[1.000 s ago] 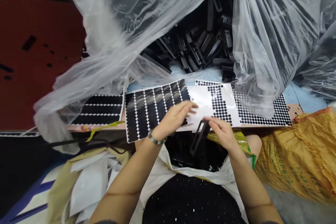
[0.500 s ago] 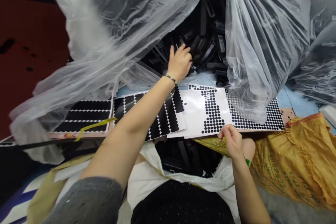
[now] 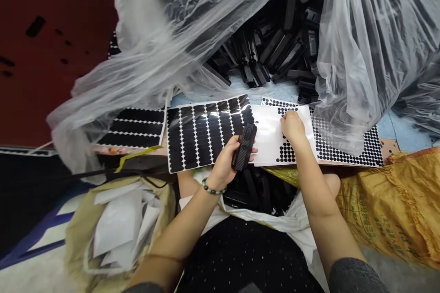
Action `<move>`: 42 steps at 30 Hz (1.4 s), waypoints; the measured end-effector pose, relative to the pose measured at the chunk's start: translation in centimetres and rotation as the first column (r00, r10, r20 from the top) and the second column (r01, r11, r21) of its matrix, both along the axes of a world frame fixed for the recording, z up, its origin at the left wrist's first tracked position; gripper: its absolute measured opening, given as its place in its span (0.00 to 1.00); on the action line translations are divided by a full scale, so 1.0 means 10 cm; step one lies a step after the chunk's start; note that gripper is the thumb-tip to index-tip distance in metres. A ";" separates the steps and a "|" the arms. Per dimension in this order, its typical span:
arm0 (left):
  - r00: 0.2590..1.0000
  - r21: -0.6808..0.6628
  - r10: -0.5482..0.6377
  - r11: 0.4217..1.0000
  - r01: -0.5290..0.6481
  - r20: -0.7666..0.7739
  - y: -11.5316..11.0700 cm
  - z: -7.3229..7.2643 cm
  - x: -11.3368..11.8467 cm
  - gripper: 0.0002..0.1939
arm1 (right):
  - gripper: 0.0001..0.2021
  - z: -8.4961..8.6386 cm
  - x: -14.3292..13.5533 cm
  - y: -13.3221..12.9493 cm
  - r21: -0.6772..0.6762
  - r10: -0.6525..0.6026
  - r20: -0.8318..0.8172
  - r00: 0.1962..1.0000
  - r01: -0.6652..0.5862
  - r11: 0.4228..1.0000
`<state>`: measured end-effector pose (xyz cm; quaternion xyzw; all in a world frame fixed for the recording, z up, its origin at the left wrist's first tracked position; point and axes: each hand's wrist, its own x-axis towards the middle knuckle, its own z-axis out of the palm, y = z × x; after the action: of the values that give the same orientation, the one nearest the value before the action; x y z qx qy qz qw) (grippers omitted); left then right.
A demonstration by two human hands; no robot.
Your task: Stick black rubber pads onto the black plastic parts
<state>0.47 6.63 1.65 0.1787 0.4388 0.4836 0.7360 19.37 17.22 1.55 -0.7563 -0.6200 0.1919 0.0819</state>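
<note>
My left hand (image 3: 225, 165) is closed round a black oblong plastic part (image 3: 244, 146), held tilted above the front edge of the table. The face turned up has a patterned texture. My right hand (image 3: 293, 127) rests on a white sheet of round black stickers (image 3: 268, 142), its fingertips bent together over the dots. Whatever those fingers pinch, if anything, is hidden. Left of it lies a sheet of long black stickers (image 3: 202, 137), partly beside the held part. Behind the sheets, a heap of similar black parts (image 3: 275, 55) spills from clear plastic.
Clear plastic bags (image 3: 374, 46) hang at the back right, and more plastic film (image 3: 137, 64) drapes at left. Another dotted sheet (image 3: 373, 149) lies at right. Below are an open white sack (image 3: 240, 213), a bag of paper scraps (image 3: 77, 233) and a yellow woven sack (image 3: 395, 201).
My left hand has come back from the heap with a black part in it. My right hand has moved from the table's front edge up onto the round stickers.
</note>
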 end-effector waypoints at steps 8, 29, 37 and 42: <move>0.990 0.028 0.090 0.995 -0.093 0.106 -0.07 0.01 0.07 0.16 | 0.07 0.01 -0.18 -0.50 0.145 0.020 -0.795 0.606 0.158 0.977; 0.984 0.408 0.160 0.906 -0.115 -0.078 -0.15 -0.13 -0.02 0.17 | 0.16 0.05 -0.62 -0.96 0.135 0.061 -0.834 0.548 0.095 0.986; 0.938 0.323 0.102 0.946 0.011 -0.332 0.51 -0.13 -0.21 0.11 | 0.08 -0.18 -0.61 -0.51 0.244 0.106 -0.521 0.847 0.028 0.969; 0.946 0.149 0.017 0.988 0.033 -0.322 0.61 -0.13 -0.21 0.09 | 0.07 -0.06 -0.53 -0.62 0.374 0.328 -0.593 0.736 -0.109 0.921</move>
<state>-1.59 12.69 0.31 0.3128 0.5143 0.4770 0.6404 14.07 11.07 0.91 -0.5414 -0.6616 0.3470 0.3857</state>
